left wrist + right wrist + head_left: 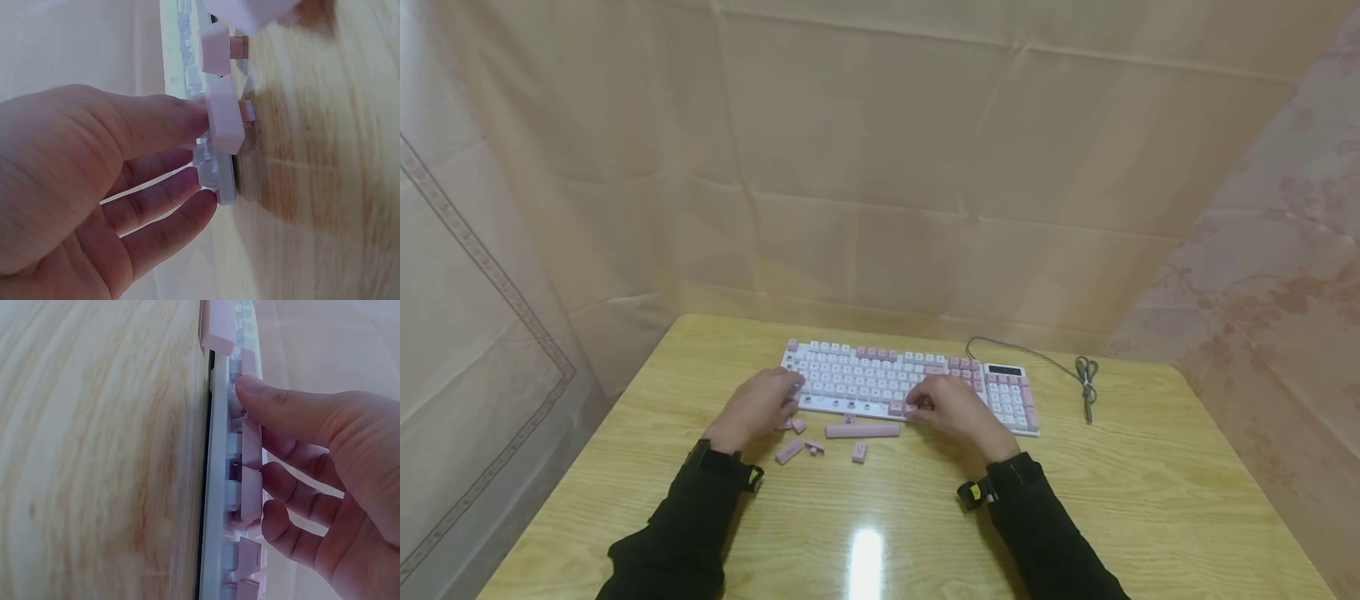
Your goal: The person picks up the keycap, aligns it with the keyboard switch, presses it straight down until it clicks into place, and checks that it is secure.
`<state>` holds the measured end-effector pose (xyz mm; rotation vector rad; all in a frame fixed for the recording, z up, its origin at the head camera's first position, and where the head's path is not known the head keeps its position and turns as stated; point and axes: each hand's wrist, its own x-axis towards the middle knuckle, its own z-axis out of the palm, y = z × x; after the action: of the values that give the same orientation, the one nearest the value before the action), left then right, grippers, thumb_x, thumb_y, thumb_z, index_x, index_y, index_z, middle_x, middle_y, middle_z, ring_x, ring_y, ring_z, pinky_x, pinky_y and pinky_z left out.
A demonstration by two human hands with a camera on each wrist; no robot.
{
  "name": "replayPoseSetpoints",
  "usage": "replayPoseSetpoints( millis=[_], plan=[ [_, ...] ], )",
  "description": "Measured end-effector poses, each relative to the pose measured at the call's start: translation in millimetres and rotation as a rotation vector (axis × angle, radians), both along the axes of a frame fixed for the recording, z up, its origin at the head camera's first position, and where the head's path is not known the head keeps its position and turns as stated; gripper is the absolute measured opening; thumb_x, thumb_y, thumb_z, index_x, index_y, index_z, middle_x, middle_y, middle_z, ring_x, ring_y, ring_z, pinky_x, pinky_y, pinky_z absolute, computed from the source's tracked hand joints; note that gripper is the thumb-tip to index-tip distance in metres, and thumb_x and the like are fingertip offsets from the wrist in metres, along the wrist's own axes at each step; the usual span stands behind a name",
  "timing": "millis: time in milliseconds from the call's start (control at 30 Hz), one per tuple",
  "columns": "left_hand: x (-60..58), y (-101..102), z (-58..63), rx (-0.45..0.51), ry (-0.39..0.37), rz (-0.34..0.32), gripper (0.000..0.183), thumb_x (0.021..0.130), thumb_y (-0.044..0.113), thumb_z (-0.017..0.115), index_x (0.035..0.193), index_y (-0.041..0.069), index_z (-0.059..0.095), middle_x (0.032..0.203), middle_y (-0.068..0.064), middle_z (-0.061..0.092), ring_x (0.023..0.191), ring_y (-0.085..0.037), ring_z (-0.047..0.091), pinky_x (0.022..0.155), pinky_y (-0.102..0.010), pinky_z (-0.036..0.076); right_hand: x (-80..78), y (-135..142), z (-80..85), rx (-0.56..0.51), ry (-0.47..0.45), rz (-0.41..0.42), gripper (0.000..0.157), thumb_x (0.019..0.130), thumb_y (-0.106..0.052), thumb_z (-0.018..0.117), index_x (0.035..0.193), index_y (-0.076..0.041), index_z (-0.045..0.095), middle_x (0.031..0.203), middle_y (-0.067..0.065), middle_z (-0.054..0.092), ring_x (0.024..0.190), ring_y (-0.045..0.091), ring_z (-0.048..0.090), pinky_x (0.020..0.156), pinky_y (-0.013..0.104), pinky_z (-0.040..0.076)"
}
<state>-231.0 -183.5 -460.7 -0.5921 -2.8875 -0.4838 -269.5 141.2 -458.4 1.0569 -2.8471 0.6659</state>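
Across the far part of the wood-grain tabletop (1150, 475) lies a white-and-pink keyboard (850, 382). The left hand (756, 406) touches its left end; whether that grip pinches anything cannot be told. The right hand (958, 410) reaches onto the front row, thumb touching it, its grip likewise unclear. Right of the keyboard lies a bundled grey cable (1087, 380). Nearer than the keyboard rest a pink spacebar (862, 431) and several smaller loose keycaps (789, 451); bare key slots (837, 403) mark the front row.

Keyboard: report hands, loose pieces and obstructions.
Left hand at left end of keyboard. Right hand at its front row. Pink keycaps loose in front.
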Motion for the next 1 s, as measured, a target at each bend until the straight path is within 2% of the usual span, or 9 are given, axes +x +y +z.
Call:
replayPoseSetpoints(
  millis=[167,433,667,833,1000],
  plan=[
    [-0.2,-0.7,-1.9,0.005,0.003,-0.007,0.03,0.081,0.006,0.069,0.111,0.004,0.065,0.086,-0.003,0.061,0.073,-0.014,0.052,0.065,-0.032,0.048,-0.8,-1.1,-0.7,0.012,0.008,-0.013,0.019,0.077,-0.026,0.076,0.093,-0.017,0.074,0.083,-0.009,0.063,0.071,0.004,0.055,0.065,0.023,0.048],
    [-1.2,-0.4,-1.2,-0.005,-0.011,0.011,0.034,0.082,0.008,0.069,0.115,0.004,0.064,0.093,-0.006,0.063,0.08,-0.016,0.056,0.072,-0.035,0.05,-0.3,-2.1,0.5,0.018,0.013,-0.027,0.017,0.077,-0.028,0.076,0.09,-0.018,0.072,0.081,-0.01,0.062,0.07,0.003,0.056,0.066,0.023,0.048],
    [-1.3,1.3,-0.9,-0.01,-0.016,0.013,0.034,0.083,0.009,0.069,0.116,0.004,0.063,0.094,-0.005,0.063,0.081,-0.016,0.056,0.073,-0.035,0.05,0.0,-2.7,-1.1,0.011,0.005,-0.047,0.016,0.077,-0.026,0.076,0.09,-0.017,0.073,0.079,-0.01,0.061,0.069,0.003,0.055,0.064,0.022,0.048],
    [0.1,0.6,-0.5,-0.007,0.0,0.009,0.033,0.082,0.008,0.069,0.114,0.004,0.064,0.092,-0.006,0.063,0.079,-0.017,0.056,0.072,-0.036,0.05,0.3,-5.4,-0.9,-0.026,-0.019,-0.041,0.016,0.075,-0.021,0.077,0.089,-0.014,0.074,0.08,-0.007,0.063,0.07,0.004,0.056,0.065,0.022,0.049],
    [0.2,0.4,-0.9,-0.012,0.015,0.006,0.031,0.081,0.007,0.068,0.112,0.004,0.065,0.092,-0.006,0.064,0.08,-0.018,0.057,0.071,-0.036,0.05,1.3,-8.2,-2.3,-0.022,0.002,-0.036,0.01,0.077,-0.017,0.076,0.087,-0.014,0.076,0.082,-0.005,0.068,0.075,0.006,0.06,0.069,0.022,0.05]
  ],
)
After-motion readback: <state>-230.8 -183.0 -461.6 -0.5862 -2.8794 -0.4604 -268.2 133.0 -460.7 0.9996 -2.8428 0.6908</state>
